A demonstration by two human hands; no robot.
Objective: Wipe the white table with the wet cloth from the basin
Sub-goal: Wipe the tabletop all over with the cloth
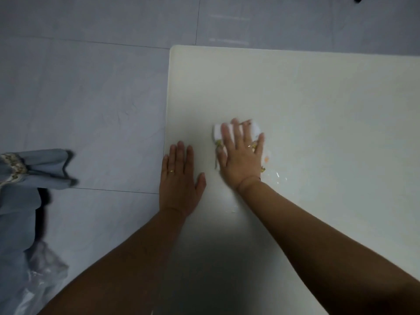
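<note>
The white table (306, 92) fills the right side of the view, its left edge and far left corner showing. My right hand (242, 155) lies flat with fingers spread on a white cloth (255, 129), pressing it onto the tabletop. Greenish-yellow food scraps (218, 143) stick out at the cloth's edge and by my wrist, with an orange crumb (266, 158) and wet specks beside them. My left hand (178, 178) rests flat and empty on the table near its left edge, a ring on one finger. No basin is in view.
Grey floor tiles (91, 98) lie left of and beyond the table. At lower left are light blue trouser fabric (34, 169) and a clear plastic bag (45, 269). Dark objects touch the top edge.
</note>
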